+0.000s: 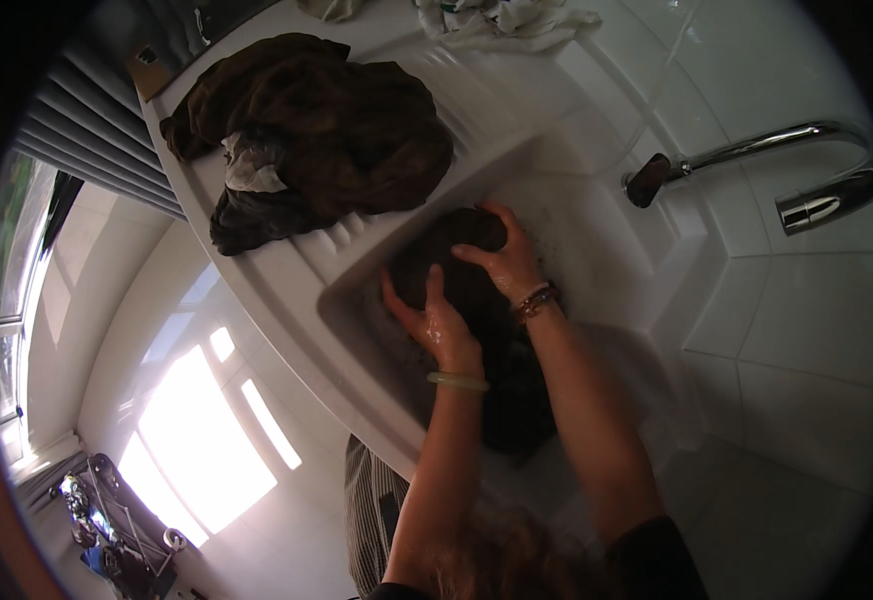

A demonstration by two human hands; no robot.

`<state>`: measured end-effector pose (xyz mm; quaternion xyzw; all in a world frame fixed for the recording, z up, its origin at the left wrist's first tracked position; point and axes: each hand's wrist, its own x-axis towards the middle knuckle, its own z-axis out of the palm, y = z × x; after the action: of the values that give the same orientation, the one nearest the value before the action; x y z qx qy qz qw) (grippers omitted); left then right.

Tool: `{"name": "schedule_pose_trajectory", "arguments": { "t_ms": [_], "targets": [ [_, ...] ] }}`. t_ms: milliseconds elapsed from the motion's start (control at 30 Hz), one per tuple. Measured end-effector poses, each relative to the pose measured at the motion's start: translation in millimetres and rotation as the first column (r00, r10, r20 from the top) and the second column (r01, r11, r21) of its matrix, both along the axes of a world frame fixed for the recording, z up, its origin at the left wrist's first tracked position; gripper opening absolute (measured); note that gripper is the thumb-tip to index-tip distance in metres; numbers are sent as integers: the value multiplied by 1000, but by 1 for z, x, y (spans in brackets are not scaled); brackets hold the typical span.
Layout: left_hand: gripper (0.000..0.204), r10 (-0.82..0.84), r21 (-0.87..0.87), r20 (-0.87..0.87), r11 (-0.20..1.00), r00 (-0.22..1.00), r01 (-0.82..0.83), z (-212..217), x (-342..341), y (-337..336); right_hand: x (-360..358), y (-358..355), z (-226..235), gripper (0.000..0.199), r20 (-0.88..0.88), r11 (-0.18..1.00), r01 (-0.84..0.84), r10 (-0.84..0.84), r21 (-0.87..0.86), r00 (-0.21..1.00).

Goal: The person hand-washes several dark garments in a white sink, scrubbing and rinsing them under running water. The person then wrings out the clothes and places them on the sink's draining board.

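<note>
A dark wet cloth (462,262) lies in the white sink basin (597,215) among suds. My left hand (427,318) presses on its near side, fingers curled over the fabric, a pale green bangle on the wrist. My right hand (502,255) grips the top of the same cloth, with beaded bracelets on that wrist. Both hands look wet. More of the dark cloth trails toward me under my forearms.
A heap of dark brown laundry (317,130) with a pale patch sits on the ribbed drainboard (307,245) to the left. White cloths (502,22) lie at the far edge. A chrome tap (807,170) arches at the right over white tiles. Sunlit floor lies lower left.
</note>
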<state>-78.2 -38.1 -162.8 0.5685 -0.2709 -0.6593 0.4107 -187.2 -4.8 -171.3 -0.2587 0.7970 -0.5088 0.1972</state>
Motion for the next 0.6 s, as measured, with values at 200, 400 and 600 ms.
{"name": "schedule_pose_trajectory", "arguments": {
  "t_ms": [200, 400, 600],
  "targets": [
    [63, -226, -179, 381, 933, 896, 312, -40, 5, 17, 40, -5, -50, 73, -175, 778, 107, 4, 620, 985],
    [73, -357, 0, 584, 898, 729, 440, -51, 6, 14, 31, -9, -72, 79, -271, 766, 90, 113, 637, 956],
    [70, -388, 166, 481, 921, 786, 354, -33, -14, 23, -20, 16, -96, 78, -331, 796, 109, 119, 595, 936]
  ]
}}
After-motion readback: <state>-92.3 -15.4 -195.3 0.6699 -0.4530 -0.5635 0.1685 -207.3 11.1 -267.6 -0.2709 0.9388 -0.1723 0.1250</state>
